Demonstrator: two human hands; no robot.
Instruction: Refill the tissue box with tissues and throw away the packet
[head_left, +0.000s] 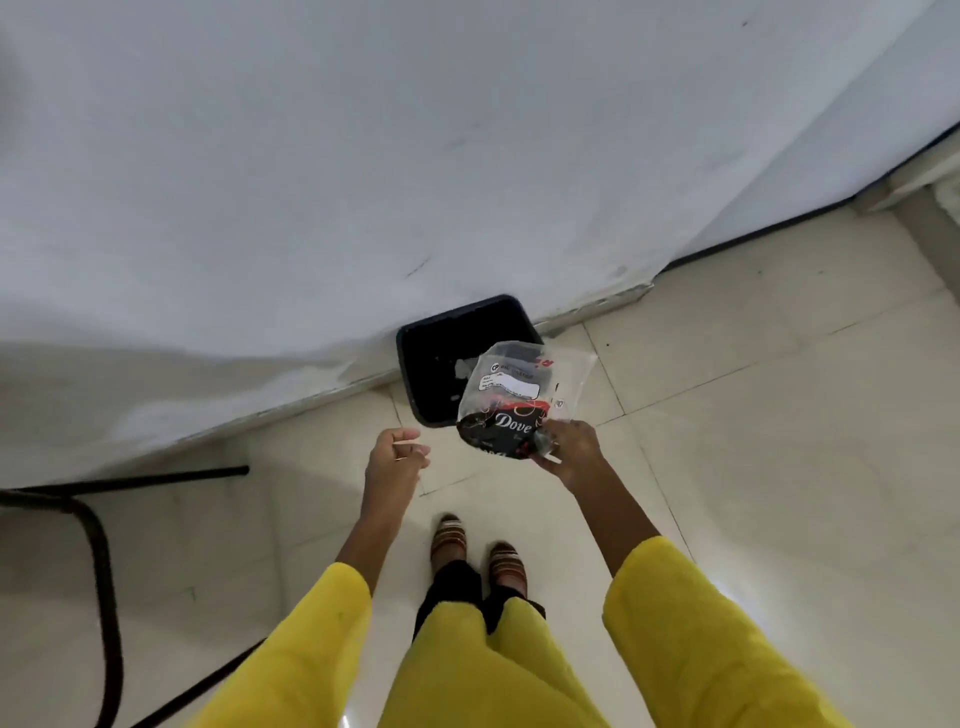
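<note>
I stand over a black bin (436, 358) that sits on the floor against a white wall. My right hand (569, 449) pinches the lower corner of an empty clear plastic packet (519, 395) with a dark printed band. The packet hangs over the bin's near right rim. My left hand (397, 457) hovers to the left of the packet, fingers loosely curled, holding nothing. Small pale scraps lie inside the bin. The tissue box is not in view.
Pale floor tiles (753, 415) spread to the right and front. A black metal chair frame (98, 545) stands at the left. The white wall (363, 156) fills the upper half. My feet in striped shoes (478, 551) are just behind the bin.
</note>
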